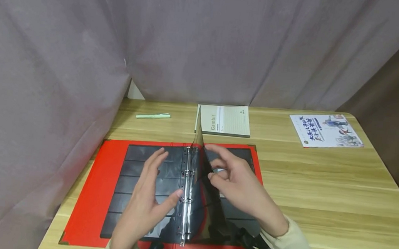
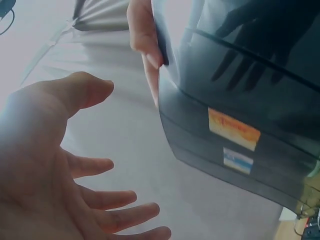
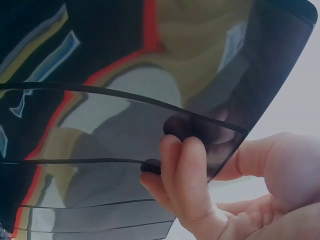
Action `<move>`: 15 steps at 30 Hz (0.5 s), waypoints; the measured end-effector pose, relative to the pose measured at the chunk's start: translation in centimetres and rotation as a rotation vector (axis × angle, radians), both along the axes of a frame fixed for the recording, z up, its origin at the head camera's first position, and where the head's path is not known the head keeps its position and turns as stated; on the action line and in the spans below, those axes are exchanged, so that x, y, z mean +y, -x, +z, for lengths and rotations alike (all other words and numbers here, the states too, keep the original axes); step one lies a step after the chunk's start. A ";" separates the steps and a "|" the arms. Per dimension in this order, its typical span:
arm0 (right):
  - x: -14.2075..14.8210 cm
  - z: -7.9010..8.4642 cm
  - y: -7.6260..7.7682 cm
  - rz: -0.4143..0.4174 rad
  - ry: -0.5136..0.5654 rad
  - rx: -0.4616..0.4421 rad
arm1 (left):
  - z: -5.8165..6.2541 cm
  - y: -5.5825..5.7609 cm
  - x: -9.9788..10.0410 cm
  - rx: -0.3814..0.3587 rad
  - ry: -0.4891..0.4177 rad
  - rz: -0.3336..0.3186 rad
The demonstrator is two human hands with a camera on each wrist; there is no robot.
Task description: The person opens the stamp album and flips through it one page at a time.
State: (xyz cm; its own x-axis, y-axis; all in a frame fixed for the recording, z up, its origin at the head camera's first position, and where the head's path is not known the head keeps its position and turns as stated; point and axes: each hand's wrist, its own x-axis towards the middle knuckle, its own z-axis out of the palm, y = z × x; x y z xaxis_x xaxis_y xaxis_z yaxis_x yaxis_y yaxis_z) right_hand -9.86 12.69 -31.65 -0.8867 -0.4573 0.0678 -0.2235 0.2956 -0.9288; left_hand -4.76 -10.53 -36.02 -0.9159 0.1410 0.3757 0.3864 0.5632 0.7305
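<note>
A red ring binder (image 1: 88,194) lies spread on the table, with black pocket pages on both sides of its metal rings (image 1: 187,197). My right hand (image 1: 242,183) pinches the outer edge of one black pocket page (image 3: 115,130), which stands upright and slightly bent above the rings. An orange stamp-like piece (image 2: 234,129) and a smaller blue one (image 2: 238,160) show on it in the left wrist view. Over the left black page (image 1: 129,183) my left hand (image 1: 143,205) is spread, fingers extended and holding nothing. Right-hand pages are partly hidden by the raised page and right hand.
Behind the binder lie a light green pen (image 1: 153,116) and a pale Gambit notebook (image 1: 232,121), partly covered by the raised page's top corner. A white illustrated booklet (image 1: 325,130) is at the table's back right. Grey curtain (image 1: 205,44) hangs along the back and left.
</note>
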 end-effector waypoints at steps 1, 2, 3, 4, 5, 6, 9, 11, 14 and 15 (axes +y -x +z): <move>-0.1 0.1 0.1 0.005 -0.005 0.009 | 0.1 0.1 0.1 0.002 -0.007 -0.009; -0.3 0.1 0.1 0.012 -0.007 0.015 | 0.2 0.2 0.2 0.008 -0.013 -0.023; -0.5 0.2 0.2 0.018 -0.006 0.025 | 0.3 0.3 0.3 0.008 -0.018 -0.032; -0.6 0.2 0.3 0.022 -0.007 0.032 | 0.4 0.4 0.4 0.007 -0.020 -0.036; -0.8 0.3 0.5 0.024 -0.009 0.039 | 0.5 0.5 0.5 0.010 -0.019 -0.043; -0.9 0.4 0.6 0.025 -0.002 0.039 | 0.7 0.6 0.7 0.009 -0.015 -0.047; -1.3 0.7 1.0 0.025 0.004 0.033 | 1.0 0.8 1.1 -0.005 -0.014 -0.049; -1.5 0.9 1.1 0.028 0.006 0.018 | 1.1 0.9 1.4 -0.014 -0.018 -0.057; -1.9 1.1 1.1 0.043 0.010 -0.008 | 1.1 1.0 1.5 -0.023 -0.023 -0.063; -2.1 1.1 1.1 0.052 0.015 -0.013 | 1.1 1.0 1.6 -0.022 -0.023 -0.067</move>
State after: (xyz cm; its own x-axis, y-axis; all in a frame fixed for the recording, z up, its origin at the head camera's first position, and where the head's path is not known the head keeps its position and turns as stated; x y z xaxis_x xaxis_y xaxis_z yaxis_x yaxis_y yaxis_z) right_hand -10.94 10.61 -30.60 -0.8626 -0.5018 0.0634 -0.2260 0.2703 -0.9359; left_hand -5.76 -8.97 -34.89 -0.9129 0.1935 0.3594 0.4061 0.5199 0.7516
